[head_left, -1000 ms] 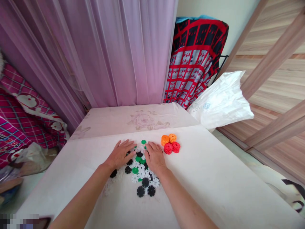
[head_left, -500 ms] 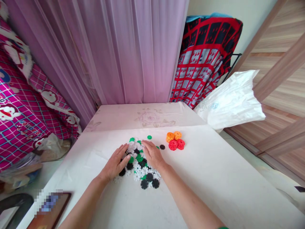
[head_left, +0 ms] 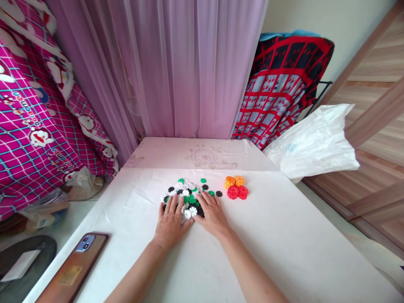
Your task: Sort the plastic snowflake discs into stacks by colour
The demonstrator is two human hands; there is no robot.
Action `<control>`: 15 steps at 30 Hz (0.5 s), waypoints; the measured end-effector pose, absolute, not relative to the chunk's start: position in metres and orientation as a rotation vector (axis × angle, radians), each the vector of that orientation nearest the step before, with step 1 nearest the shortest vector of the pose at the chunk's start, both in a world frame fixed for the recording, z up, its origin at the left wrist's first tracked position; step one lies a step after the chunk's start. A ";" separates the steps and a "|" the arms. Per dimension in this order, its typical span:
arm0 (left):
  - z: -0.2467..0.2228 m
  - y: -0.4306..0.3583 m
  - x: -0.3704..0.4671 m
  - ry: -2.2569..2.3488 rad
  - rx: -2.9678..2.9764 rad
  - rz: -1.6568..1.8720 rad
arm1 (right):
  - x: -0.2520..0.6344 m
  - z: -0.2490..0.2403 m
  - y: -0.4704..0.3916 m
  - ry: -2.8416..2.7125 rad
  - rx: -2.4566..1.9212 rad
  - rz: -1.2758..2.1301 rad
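A loose heap of plastic snowflake discs in white, black and green lies mid-table. My left hand rests on the heap's near left side, fingers stretched out. On its near right side lies my right hand, fingers spread, and the two thumbs almost meet at the front. Some discs are hidden beneath both hands. Just right of the heap are a stray black disc and a green disc. Further right stand stacks of orange discs and red discs, touching each other.
A phone in a brown case lies at the table's left edge. A white plastic bag hangs by the right far corner. Purple curtains close off the far side, and a patterned pink cloth hangs left.
Both hands have moved to the near side of the heap and pushed its front discs away from me, making the heap more compact. The view has shifted slightly, showing more of the phone.
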State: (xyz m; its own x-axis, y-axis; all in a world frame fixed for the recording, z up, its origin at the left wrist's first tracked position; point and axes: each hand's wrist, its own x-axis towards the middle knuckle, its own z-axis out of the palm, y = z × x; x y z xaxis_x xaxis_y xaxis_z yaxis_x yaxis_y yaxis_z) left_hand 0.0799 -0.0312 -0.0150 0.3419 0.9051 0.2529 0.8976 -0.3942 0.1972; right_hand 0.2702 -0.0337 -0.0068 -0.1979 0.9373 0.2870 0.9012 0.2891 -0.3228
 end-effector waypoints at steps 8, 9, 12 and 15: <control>-0.014 -0.042 0.062 1.946 2.371 0.651 | 0.280 -0.022 -0.046 -1.808 -1.485 -0.059; -0.016 -0.051 0.057 1.947 2.391 0.616 | 0.278 -0.022 -0.058 -1.824 -1.498 -0.070; -0.019 -0.074 0.046 1.869 2.483 0.520 | 0.270 -0.019 -0.087 -2.007 -1.504 -0.027; -0.018 -0.082 0.044 1.815 2.519 0.466 | 0.267 -0.016 -0.092 -1.998 -1.569 -0.029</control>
State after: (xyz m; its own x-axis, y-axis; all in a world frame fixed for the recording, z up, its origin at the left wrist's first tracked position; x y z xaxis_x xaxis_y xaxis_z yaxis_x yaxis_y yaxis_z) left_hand 0.0435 -0.0816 -0.0182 0.2874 0.9280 0.2373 0.9275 -0.3315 0.1729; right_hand 0.2672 -0.0918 -0.0162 -0.1292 0.8799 0.4573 0.8925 0.3042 -0.3329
